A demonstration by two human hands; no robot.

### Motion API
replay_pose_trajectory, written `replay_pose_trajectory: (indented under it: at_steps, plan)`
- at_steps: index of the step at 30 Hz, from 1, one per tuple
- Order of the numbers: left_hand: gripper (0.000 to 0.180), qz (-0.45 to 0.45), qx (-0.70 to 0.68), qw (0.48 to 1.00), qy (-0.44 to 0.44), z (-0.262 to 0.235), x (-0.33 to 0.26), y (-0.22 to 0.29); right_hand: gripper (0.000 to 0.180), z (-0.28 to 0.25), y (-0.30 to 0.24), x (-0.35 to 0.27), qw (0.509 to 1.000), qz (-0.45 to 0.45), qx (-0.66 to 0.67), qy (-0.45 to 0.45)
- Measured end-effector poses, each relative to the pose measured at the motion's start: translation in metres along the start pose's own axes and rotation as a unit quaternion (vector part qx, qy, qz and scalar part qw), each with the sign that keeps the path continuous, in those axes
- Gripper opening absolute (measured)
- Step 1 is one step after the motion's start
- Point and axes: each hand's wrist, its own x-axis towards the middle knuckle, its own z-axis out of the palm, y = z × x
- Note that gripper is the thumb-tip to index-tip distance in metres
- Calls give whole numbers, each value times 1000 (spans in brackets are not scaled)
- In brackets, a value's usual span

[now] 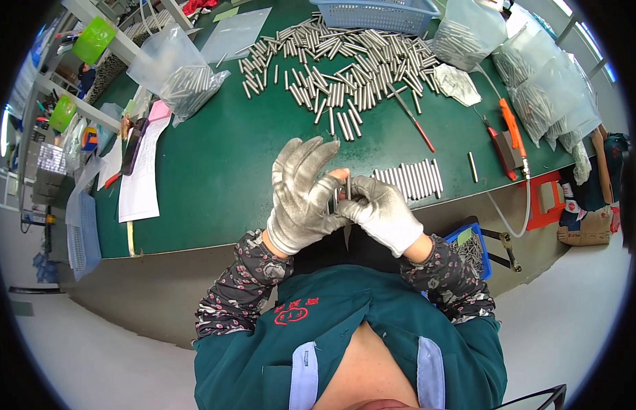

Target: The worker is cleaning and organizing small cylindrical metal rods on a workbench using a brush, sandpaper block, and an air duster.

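A person seen from above sits at a green worktable (209, 184), with both hands in smudged white-grey gloves near its front edge. The right hand (384, 210) pinches a slim metal pin (349, 184) between thumb and fingertips, in front of the person's chest. The left hand (301, 198) meets it from the other side, its fingers stretched upward and a bare thumb tip showing beside the pin; whether it also grips something cannot be told. Just right of the hands lies a neat row of pins (408, 180), with a lone pin (473, 167) farther right. Beyond them spreads a large heap of pins (345, 65), a blue basket (376, 15) behind it. Writing appears in a few places: red embroidered characters and a small red outlined emblem (291, 314) on the dark green smock (263, 355), and faint marks, too small to read, on a white paper sheet (140, 181) at the left, beside a pink slip (159, 111). To the right are an orange-handled tool (512, 126) and bulging clear bags (550, 96).
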Motion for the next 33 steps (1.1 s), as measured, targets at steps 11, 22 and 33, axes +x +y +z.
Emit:
replay_pose_trajectory:
  at_steps: [11, 22, 33]
  plan:
    - [66, -38, -63, 997, -8, 3, 2, -8, 28, -15, -21, 7, 964, 154, 212, -32]
    - [64, -98, -86, 991, 2, 11, -11, -21, 42, -20, -23, 8, 967, 124, 196, -105]
    - [44, -323, -449, 794, -250, -7, 38, -20, 28, -39, -26, 6, 978, 154, 122, -70]
